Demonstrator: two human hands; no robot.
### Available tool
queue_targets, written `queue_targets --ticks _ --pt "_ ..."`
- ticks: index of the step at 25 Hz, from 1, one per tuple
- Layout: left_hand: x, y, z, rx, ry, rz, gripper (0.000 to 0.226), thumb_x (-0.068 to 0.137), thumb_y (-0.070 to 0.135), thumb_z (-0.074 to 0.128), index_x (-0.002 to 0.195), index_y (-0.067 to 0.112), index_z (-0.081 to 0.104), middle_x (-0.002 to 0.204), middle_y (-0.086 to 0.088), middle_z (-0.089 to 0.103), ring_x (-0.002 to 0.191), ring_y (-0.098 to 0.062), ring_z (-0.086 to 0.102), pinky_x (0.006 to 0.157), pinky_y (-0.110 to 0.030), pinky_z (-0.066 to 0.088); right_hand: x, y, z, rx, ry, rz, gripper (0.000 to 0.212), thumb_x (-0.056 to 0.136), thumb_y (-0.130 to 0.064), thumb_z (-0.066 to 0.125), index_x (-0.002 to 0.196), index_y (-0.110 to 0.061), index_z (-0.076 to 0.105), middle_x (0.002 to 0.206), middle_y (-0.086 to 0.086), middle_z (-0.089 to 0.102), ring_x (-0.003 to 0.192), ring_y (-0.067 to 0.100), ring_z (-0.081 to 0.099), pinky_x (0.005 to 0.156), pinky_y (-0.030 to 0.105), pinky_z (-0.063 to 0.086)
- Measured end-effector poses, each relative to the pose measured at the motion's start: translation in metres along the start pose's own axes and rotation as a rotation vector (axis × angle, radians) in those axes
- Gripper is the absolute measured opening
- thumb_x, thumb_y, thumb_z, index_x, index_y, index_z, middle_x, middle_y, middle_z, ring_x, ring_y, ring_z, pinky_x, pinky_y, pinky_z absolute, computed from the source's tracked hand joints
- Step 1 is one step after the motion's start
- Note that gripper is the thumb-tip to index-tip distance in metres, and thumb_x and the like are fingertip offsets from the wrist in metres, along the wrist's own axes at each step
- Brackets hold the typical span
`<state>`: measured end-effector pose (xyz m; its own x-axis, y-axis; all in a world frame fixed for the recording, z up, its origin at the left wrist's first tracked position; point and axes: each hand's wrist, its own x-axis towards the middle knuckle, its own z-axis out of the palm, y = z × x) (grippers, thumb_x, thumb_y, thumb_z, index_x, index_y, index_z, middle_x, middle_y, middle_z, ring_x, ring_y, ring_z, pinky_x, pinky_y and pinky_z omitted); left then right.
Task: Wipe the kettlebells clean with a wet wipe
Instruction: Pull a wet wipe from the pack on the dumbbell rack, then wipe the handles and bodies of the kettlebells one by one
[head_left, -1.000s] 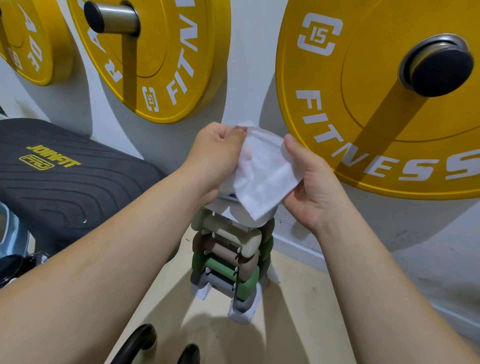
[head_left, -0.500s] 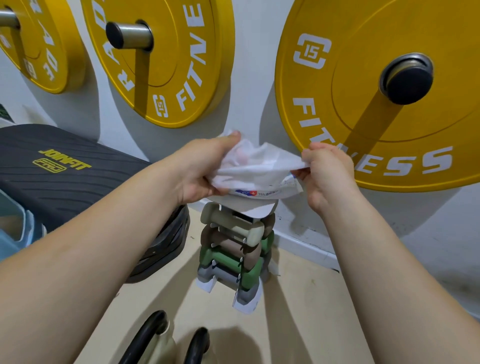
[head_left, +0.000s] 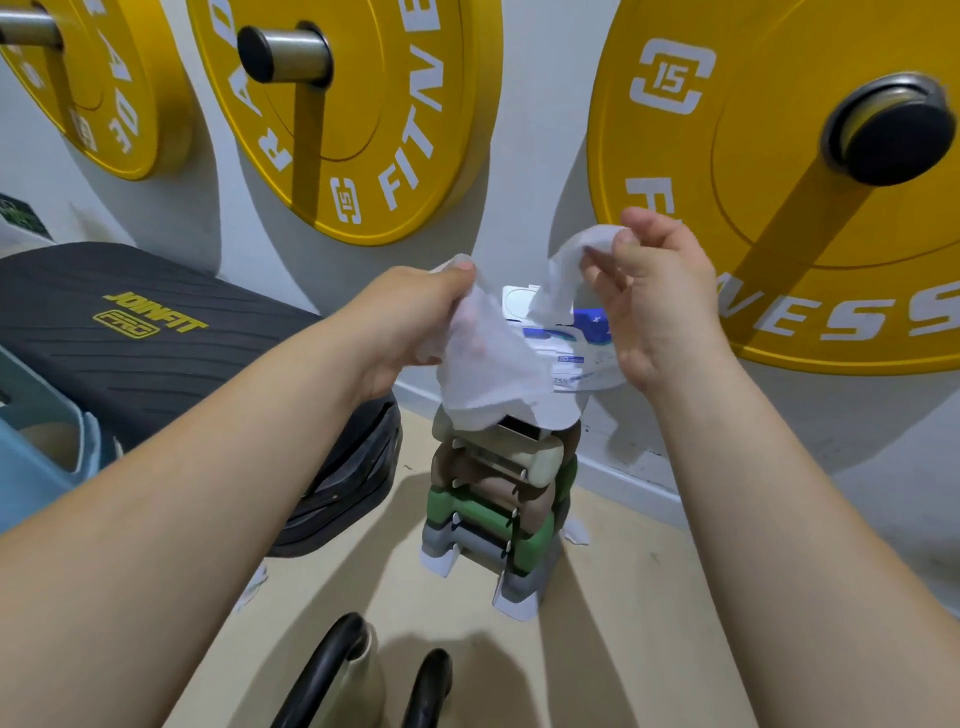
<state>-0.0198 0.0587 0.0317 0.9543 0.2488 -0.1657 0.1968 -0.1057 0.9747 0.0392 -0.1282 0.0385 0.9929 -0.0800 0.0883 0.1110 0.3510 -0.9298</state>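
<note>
A white wet wipe (head_left: 488, 364) hangs stretched between my two hands at chest height. My left hand (head_left: 410, 317) pinches its left corner and my right hand (head_left: 654, 291) pinches the other end, raised higher. Behind the wipe a wipe pack (head_left: 566, 343) with its flip lid up rests on top of a dumbbell rack. Two black kettlebell handles (head_left: 332, 670) show at the bottom edge, below my arms; the kettlebell bodies are cut off by the frame.
A small white rack with stacked beige, brown, green and grey dumbbells (head_left: 498, 504) stands on the floor by the wall. Yellow weight plates (head_left: 779, 182) hang on wall pegs. A black step platform (head_left: 135, 332) lies at left, with a blue bin (head_left: 36, 447) beside it.
My hands have drawn apart, spreading the wipe out; the right hand has risen and moved right. The wipe pack behind is now uncovered.
</note>
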Motion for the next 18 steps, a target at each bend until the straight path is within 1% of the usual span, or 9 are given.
queue_targets --ticks 1,2,4,5,6,8,11,15,18 --pt "0.002 -0.004 0.001 0.004 -0.013 -0.006 0.045 0.095 0.051 0.058 0.109 0.01 0.069 0.099 -0.012 0.077 0.091 -0.032 0.075 0.085 -0.046 0.061 -0.001 0.004 0.002 -0.142 -0.051 0.01 0.018 0.096 -0.011 0.057 0.11 -0.018 0.066 0.117 0.006 0.067 0.106 0.022 0.067 0.091 0.038 0.059" --pt "0.004 -0.007 0.002 0.021 -0.032 -0.018 0.046 0.098 0.05 0.055 0.111 0.009 0.068 0.099 -0.013 0.077 0.089 -0.031 0.075 0.081 -0.044 0.061 -0.002 0.01 0.002 -0.396 -0.067 -0.021 0.021 0.094 -0.016 0.059 0.113 -0.019 0.068 0.116 0.002 0.067 0.107 0.02 0.065 0.093 0.038 0.057" --pt "0.006 -0.015 0.005 0.077 -0.058 -0.04 0.047 0.1 0.05 0.051 0.118 0.009 0.065 0.103 -0.011 0.076 0.091 -0.028 0.075 0.078 -0.04 0.061 -0.004 0.025 0.0 -0.959 -0.031 -0.207 0.031 0.091 -0.026 0.059 0.12 -0.022 0.067 0.124 0.0 0.063 0.115 0.019 0.059 0.096 0.035 0.05" --pt "0.006 -0.018 0.005 0.089 -0.073 -0.05 0.048 0.1 0.05 0.05 0.123 0.01 0.063 0.106 -0.011 0.075 0.094 -0.028 0.074 0.079 -0.04 0.06 -0.007 0.028 0.003 -1.128 0.004 -0.294 0.033 0.09 -0.03 0.057 0.121 -0.025 0.067 0.127 0.0 0.06 0.118 0.02 0.056 0.093 0.035 0.048" --pt "0.003 -0.023 0.005 0.09 -0.093 -0.064 0.049 0.1 0.05 0.049 0.126 0.01 0.062 0.109 -0.011 0.075 0.097 -0.029 0.074 0.082 -0.042 0.06 -0.013 0.028 0.008 -1.183 0.012 -0.344 0.031 0.089 -0.032 0.055 0.117 -0.027 0.068 0.125 0.0 0.059 0.116 0.022 0.057 0.091 0.035 0.048" --pt "-0.009 -0.033 0.003 0.095 -0.113 -0.097 0.047 0.102 0.049 0.047 0.124 0.011 0.063 0.111 -0.011 0.075 0.101 -0.03 0.073 0.09 -0.047 0.058 -0.026 0.031 0.017 -1.132 -0.068 -0.351 0.024 0.086 -0.032 0.052 0.101 -0.028 0.07 0.11 0.0 0.066 0.1 0.023 0.063 0.084 0.038 0.054" --pt "-0.042 -0.061 -0.009 0.082 -0.076 -0.164 0.045 0.102 0.048 0.047 0.121 0.012 0.066 0.112 -0.009 0.076 0.104 -0.028 0.072 0.098 -0.046 0.055 -0.065 0.05 0.025 -1.095 -0.256 -0.206 0.018 0.085 -0.028 0.05 0.086 -0.022 0.067 0.081 -0.001 0.068 0.082 0.025 0.065 0.077 0.038 0.056" --pt "-0.092 -0.118 -0.036 0.105 -0.009 -0.275 0.042 0.105 0.044 0.045 0.122 0.01 0.063 0.11 -0.008 0.074 0.103 -0.025 0.071 0.097 -0.04 0.054 -0.141 0.105 0.02 -1.075 -0.429 -0.081 0.019 0.084 -0.035 0.049 0.08 -0.022 0.061 0.074 -0.002 0.067 0.074 0.025 0.065 0.073 0.038 0.056" --pt "-0.121 -0.163 -0.067 0.256 -0.009 -0.389 0.044 0.099 0.05 0.046 0.116 0.015 0.065 0.112 -0.009 0.072 0.102 -0.028 0.068 0.096 -0.04 0.054 -0.201 0.158 0.013 -1.096 -0.698 0.1 0.023 0.088 -0.038 0.052 0.079 -0.02 0.063 0.07 -0.005 0.063 0.071 0.022 0.062 0.066 0.033 0.053"
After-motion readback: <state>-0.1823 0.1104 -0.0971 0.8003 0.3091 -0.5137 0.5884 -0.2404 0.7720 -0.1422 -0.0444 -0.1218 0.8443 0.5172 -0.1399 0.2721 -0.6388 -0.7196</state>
